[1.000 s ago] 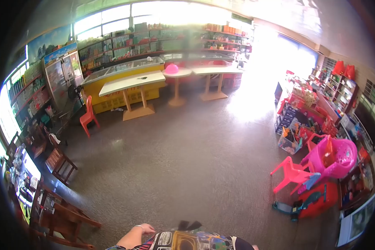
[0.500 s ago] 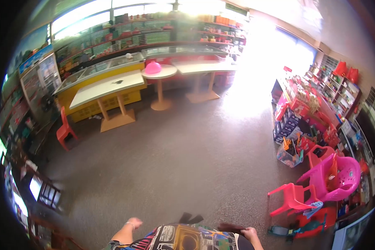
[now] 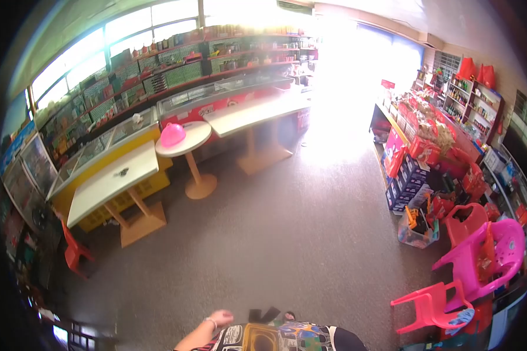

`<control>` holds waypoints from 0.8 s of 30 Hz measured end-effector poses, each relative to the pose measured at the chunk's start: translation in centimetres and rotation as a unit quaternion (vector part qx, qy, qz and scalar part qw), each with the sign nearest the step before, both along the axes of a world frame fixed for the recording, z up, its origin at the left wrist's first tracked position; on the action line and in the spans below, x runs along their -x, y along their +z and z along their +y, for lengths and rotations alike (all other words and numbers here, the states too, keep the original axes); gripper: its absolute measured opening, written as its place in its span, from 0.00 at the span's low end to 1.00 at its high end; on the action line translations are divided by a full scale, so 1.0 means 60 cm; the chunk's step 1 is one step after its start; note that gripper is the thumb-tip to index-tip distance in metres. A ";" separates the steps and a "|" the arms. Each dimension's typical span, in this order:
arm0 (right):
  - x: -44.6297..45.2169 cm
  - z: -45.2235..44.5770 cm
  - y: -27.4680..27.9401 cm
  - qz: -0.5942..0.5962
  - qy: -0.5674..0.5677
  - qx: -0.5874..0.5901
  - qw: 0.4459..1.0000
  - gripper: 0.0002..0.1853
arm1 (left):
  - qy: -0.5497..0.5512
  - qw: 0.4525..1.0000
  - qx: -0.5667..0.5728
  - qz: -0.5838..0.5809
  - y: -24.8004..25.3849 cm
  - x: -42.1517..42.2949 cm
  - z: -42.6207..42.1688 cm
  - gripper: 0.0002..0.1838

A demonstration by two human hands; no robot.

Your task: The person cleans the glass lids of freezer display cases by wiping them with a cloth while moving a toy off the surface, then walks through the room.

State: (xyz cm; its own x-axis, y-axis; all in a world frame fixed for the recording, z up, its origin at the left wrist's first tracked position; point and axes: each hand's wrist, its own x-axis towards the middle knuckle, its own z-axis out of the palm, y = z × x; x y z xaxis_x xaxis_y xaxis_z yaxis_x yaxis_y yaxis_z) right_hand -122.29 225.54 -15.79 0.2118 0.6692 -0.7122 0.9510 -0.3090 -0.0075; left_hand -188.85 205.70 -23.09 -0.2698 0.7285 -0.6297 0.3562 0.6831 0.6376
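My left hand (image 3: 221, 317) hangs at the bottom of the head view, a band round its wrist. Its fingers look loosely curled closed, and nothing shows in them. It is beside my patterned shirt (image 3: 298, 336), above the dark floor (image 3: 246, 245). Two dark strips (image 3: 264, 315) stick out past the shirt front, close to this hand. My right hand is out of view now.
On the left stand two long tables (image 3: 114, 178) (image 3: 257, 114) and a round table (image 3: 202, 136) bearing a pink dome-shaped thing (image 3: 173, 135). To the right are pink chairs (image 3: 430, 307), a tub-like pink seat (image 3: 492, 257), a bin (image 3: 417, 231) and stacked boxes (image 3: 405, 184).
The view has turned and come nearer the tables. My right hand, which held a flat dark brown thing, has left the view. My left hand appears farther right.
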 end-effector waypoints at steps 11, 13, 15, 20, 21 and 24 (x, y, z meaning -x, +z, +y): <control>0.706 0.840 0.139 0.152 0.153 -0.275 0.937 0.22 | 0.490 0.861 0.085 -0.106 0.011 0.282 0.231 0.14; 0.811 0.929 0.192 0.224 0.108 -0.276 0.928 0.21 | 0.339 0.925 0.162 -0.057 0.010 0.359 0.319 0.14; 0.840 1.011 0.120 0.222 0.118 -0.318 0.914 0.22 | 0.219 0.958 0.184 -0.023 0.000 0.446 0.442 0.14; 0.821 1.104 0.038 0.105 0.065 -0.141 0.982 0.25 | 0.178 0.983 0.045 0.013 -0.035 0.653 0.830 0.17; 0.798 1.111 0.026 0.110 0.015 -0.119 0.987 0.25 | 0.182 0.982 0.050 0.027 -0.033 0.695 0.916 0.17; 0.739 1.119 0.006 0.027 -0.013 -0.081 0.996 0.25 | 0.143 0.989 0.022 -0.004 0.110 0.778 1.186 0.17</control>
